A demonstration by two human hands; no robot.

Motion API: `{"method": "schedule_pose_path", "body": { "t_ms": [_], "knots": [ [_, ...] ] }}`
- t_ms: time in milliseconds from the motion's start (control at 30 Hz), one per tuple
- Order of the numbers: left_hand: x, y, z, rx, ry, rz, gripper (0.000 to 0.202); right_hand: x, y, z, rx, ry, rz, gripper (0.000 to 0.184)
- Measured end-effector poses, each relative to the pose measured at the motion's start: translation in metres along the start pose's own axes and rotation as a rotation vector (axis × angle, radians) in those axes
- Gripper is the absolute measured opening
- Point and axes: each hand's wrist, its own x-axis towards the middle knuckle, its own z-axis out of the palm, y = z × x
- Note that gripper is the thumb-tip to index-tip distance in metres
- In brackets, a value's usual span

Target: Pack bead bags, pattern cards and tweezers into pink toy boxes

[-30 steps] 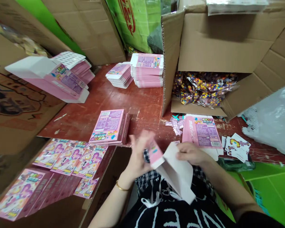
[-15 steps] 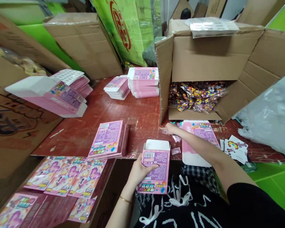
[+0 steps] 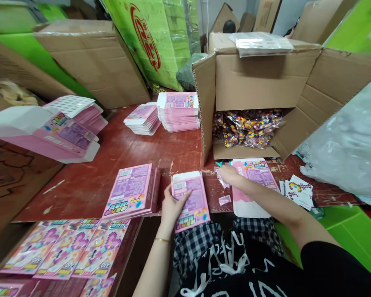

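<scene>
My left hand (image 3: 173, 206) grips a pink and purple carton (image 3: 190, 202), thumb across its printed back and fingers around its left side. The carton is tilted at the table's front edge, with a white flap at its far end. My right hand (image 3: 229, 175) rests over a few small clear packets (image 3: 223, 181), its fingers bent together; whether one is pinched between them is hidden. Another small packet (image 3: 225, 200) lies nearer the edge. Beneath my right forearm is a flat pink carton (image 3: 255, 181). Left of my left hand lies a short stack of filled-looking cartons (image 3: 131, 187).
A brown cardboard box (image 3: 259, 78), open toward me, holds bags of colourful beads (image 3: 250, 128). Stacks of flat cartons (image 3: 177, 111) stand beside it. Printed cards (image 3: 298, 192) lie at right. Below the table at left, a container holds rows of finished-looking boxes (image 3: 62, 249).
My left hand has lifted the carton toward the table edge and tilted it. My right hand has shifted slightly over the small packets. The whole view has turned a little.
</scene>
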Motion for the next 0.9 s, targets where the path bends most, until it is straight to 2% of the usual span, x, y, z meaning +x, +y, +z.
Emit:
{"method": "schedule_pose_path", "body": {
  "t_ms": [100, 133, 200, 233, 300, 367, 400, 433, 500, 567, 633, 733, 800, 900],
  "knots": [
    [0.021, -0.006, 0.004, 0.314, 0.168, 0.089, 0.099, -0.022, 0.001, -0.003, 0.038, 0.018, -0.08, 0.019],
    [0.022, -0.006, 0.007, 0.381, 0.215, 0.144, 0.095, -0.03, 0.007, -0.005, 0.098, 0.08, -0.117, 0.022],
    [0.019, -0.003, 0.016, 0.41, 0.258, 0.278, 0.084, -0.049, 0.036, -0.008, 0.276, 0.302, -0.132, 0.02],
    [0.015, -0.001, 0.022, 0.393, 0.257, 0.354, 0.076, -0.061, 0.058, -0.009, 0.351, 0.438, -0.074, 0.017],
    [0.006, 0.004, 0.033, 0.347, 0.221, 0.507, 0.062, -0.093, 0.115, -0.007, 0.391, 0.669, 0.182, 0.013],
    [0.0, 0.011, 0.045, 0.314, 0.179, 0.632, 0.05, -0.133, 0.175, 0.0, 0.294, 0.789, 0.491, 0.015],
    [0.0, 0.015, 0.051, 0.304, 0.165, 0.682, 0.045, -0.153, 0.203, 0.004, 0.257, 0.813, 0.59, 0.025],
    [0.001, 0.02, 0.056, 0.297, 0.151, 0.728, 0.042, -0.172, 0.228, 0.009, 0.224, 0.812, 0.671, 0.04],
    [0.009, 0.035, 0.067, 0.275, 0.102, 0.82, 0.039, -0.203, 0.269, 0.017, 0.153, 0.693, 0.765, 0.073],
    [0.019, 0.052, 0.077, 0.239, 0.027, 0.91, 0.036, -0.22, 0.296, 0.021, 0.103, 0.507, 0.796, 0.086],
    [0.027, 0.069, 0.087, 0.202, -0.032, 0.972, 0.035, -0.225, 0.312, 0.022, 0.101, 0.385, 0.799, 0.072],
    [0.026, 0.085, 0.101, 0.187, -0.06, 1.006, 0.033, -0.224, 0.321, 0.022, 0.097, 0.388, 0.839, 0.033],
    [0.019, 0.086, 0.108, 0.2, -0.083, 0.998, 0.032, -0.224, 0.321, 0.024, 0.069, 0.435, 0.848, 0.014],
    [0.01, 0.074, 0.113, 0.227, -0.144, 0.933, 0.03, -0.227, 0.319, 0.024, 0.072, 0.48, 0.788, 0.011]
  ]
}}
